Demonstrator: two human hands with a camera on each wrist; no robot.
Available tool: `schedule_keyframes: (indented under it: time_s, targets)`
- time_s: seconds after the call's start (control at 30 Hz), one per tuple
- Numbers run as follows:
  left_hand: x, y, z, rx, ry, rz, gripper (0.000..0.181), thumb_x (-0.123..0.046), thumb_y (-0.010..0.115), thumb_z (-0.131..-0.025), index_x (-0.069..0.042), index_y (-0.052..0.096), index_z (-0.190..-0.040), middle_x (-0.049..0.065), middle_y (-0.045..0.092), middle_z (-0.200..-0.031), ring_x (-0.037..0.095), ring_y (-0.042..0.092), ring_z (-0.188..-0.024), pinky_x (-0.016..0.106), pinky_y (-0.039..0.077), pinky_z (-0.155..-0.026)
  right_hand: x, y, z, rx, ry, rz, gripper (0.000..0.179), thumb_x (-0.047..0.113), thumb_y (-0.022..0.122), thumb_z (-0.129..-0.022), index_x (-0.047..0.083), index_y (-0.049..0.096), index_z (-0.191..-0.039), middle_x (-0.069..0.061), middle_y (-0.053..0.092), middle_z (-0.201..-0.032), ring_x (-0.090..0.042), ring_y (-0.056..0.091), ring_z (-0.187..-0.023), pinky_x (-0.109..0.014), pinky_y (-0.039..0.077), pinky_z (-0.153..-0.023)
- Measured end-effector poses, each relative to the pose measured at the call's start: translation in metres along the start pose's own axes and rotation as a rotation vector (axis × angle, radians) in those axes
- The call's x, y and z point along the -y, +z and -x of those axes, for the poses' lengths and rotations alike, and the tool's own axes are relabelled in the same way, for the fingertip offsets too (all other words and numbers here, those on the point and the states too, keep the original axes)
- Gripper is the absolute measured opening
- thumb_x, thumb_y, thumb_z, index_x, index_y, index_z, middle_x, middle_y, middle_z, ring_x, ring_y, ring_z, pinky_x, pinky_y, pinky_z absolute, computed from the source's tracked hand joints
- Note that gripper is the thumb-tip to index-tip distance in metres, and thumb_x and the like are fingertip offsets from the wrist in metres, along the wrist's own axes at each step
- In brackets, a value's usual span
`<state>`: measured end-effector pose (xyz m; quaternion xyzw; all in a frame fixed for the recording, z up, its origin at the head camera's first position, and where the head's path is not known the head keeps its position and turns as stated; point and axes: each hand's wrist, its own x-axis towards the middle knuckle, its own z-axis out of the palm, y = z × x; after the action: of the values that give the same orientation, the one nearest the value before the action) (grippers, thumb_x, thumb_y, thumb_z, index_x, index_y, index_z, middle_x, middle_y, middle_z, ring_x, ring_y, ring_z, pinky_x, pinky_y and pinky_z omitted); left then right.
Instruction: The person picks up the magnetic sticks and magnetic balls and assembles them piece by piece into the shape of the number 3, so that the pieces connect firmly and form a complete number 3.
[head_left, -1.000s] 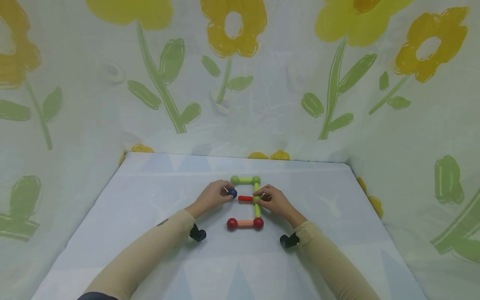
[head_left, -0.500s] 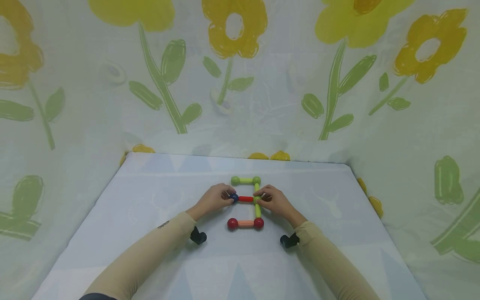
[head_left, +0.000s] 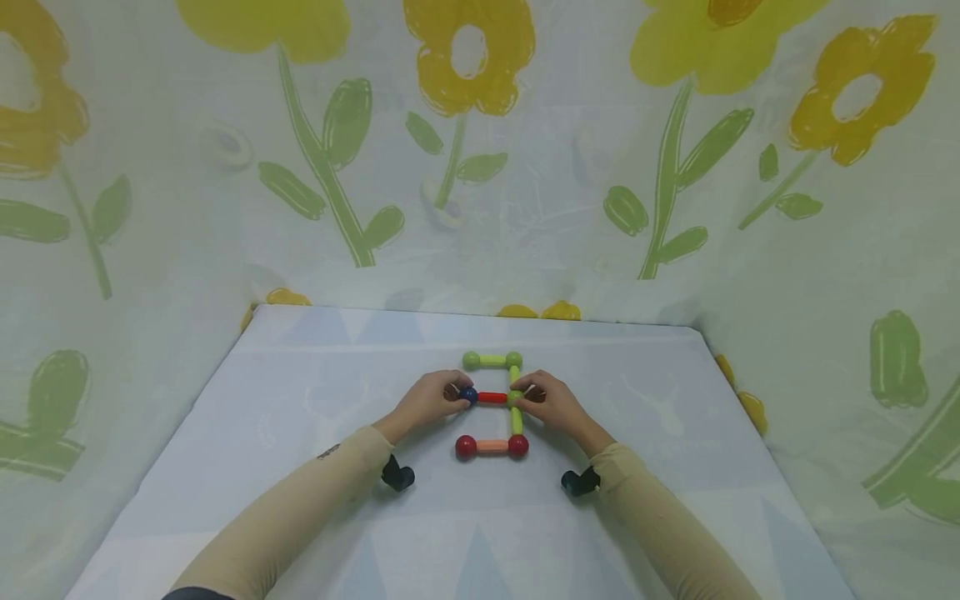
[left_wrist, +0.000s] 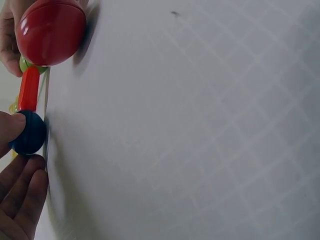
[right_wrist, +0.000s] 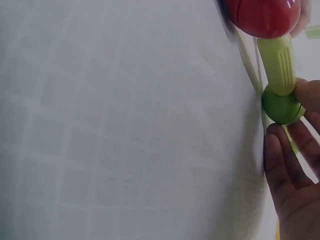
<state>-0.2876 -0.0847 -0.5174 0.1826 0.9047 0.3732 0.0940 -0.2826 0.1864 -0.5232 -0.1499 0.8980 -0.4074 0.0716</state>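
Balls and rods of a building set lie joined on the table. My left hand (head_left: 429, 403) pinches a blue ball (left_wrist: 31, 132), which touches the left end of a red rod (head_left: 492, 397). At that rod's right end, my right hand (head_left: 555, 404) pinches a green ball (right_wrist: 281, 106) between thumb and fingers. Yellow-green rods run from this ball to a far green ball (head_left: 513, 360) and a near red ball (head_left: 518, 447). A yellow rod (head_left: 492, 361) links the far ball to another green ball (head_left: 471, 360). An orange-pink rod (head_left: 492, 447) reaches a second red ball (head_left: 466, 447).
The pale table (head_left: 315, 517) carries faint printed shapes. Flower-printed cloth (head_left: 540, 200) hangs behind and along both sides. A small black device (head_left: 398, 476) sits at the left wrist, and another black device (head_left: 581, 482) at the right.
The left hand has brought the blue ball rightward against the red rod's left end, closing the gap seen a second ago. The right hand has stayed at the green ball.
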Motion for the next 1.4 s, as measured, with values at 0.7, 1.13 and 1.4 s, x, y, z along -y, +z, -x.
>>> schedule_keyframes:
  time_s: [0.7,1.13,1.4]
  targets:
    - [0.003,0.006,0.005,-0.037,-0.011,0.014,0.038,-0.018,0.079,-0.091,-0.012,0.069,-0.127,0.000,0.069,-0.111,0.015,0.062,-0.094,0.031,0.054,-0.083,-0.001,0.002,0.003,-0.022,0.034,0.001,0.025,0.022,0.076,-0.093,0.017,0.073,-0.117,0.003,0.064,-0.109,-0.015,0.063,-0.097,-0.035,0.054,-0.086]
    - [0.007,0.007,0.011,-0.064,-0.011,0.009,0.044,-0.018,0.079,-0.090,-0.012,0.066,-0.131,0.000,0.069,-0.108,0.015,0.063,-0.095,0.032,0.054,-0.083,-0.001,0.003,0.003,-0.022,0.038,-0.013,0.024,0.021,0.075,-0.094,0.017,0.072,-0.117,0.003,0.065,-0.110,-0.014,0.063,-0.096,-0.035,0.054,-0.086]
    - [0.009,0.008,0.012,-0.086,0.000,0.020,0.041,-0.019,0.079,-0.090,-0.011,0.068,-0.128,-0.001,0.069,-0.104,0.014,0.062,-0.092,0.033,0.053,-0.083,-0.001,0.003,0.004,-0.026,0.022,-0.009,0.025,0.020,0.075,-0.094,0.016,0.072,-0.118,0.001,0.065,-0.111,-0.016,0.063,-0.097,-0.035,0.054,-0.086]
